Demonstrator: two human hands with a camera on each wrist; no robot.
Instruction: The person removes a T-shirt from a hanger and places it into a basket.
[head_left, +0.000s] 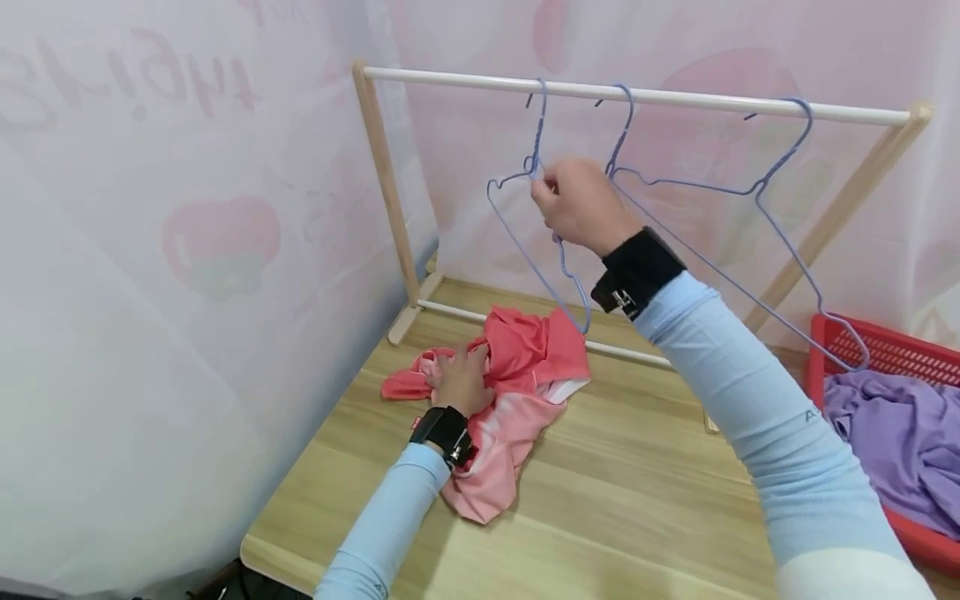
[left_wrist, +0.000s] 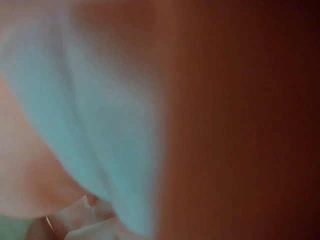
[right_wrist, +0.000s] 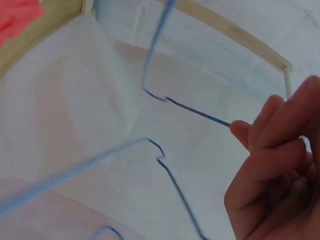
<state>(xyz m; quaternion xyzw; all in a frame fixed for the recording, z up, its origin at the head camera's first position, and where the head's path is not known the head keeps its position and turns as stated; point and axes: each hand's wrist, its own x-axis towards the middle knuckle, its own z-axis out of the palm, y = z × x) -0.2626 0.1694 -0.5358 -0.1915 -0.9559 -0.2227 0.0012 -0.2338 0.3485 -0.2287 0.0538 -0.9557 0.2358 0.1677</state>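
Observation:
My right hand [head_left: 585,204] pinches a blue wire clothes hanger [head_left: 517,242] near its neck; the hook lies over the rack's white rail. In the right wrist view, the curled fingers [right_wrist: 272,150] are at the hanger's shoulder wire [right_wrist: 197,111]. On the table beneath, a crumpled coral and pale pink garment [head_left: 528,358] lies in folds. My left hand [head_left: 461,383] rests on its left part, fingers spread over the cloth. The left wrist view is blurred, filled by close pale blue and reddish fabric.
Two more blue hangers, a middle one [head_left: 624,125] and a right one [head_left: 795,242], hang from the white rail [head_left: 697,98]. A wooden rack post [head_left: 390,183] stands at left. A red basket [head_left: 817,337] with purple cloth [head_left: 900,442] sits right on the wooden table [head_left: 615,500].

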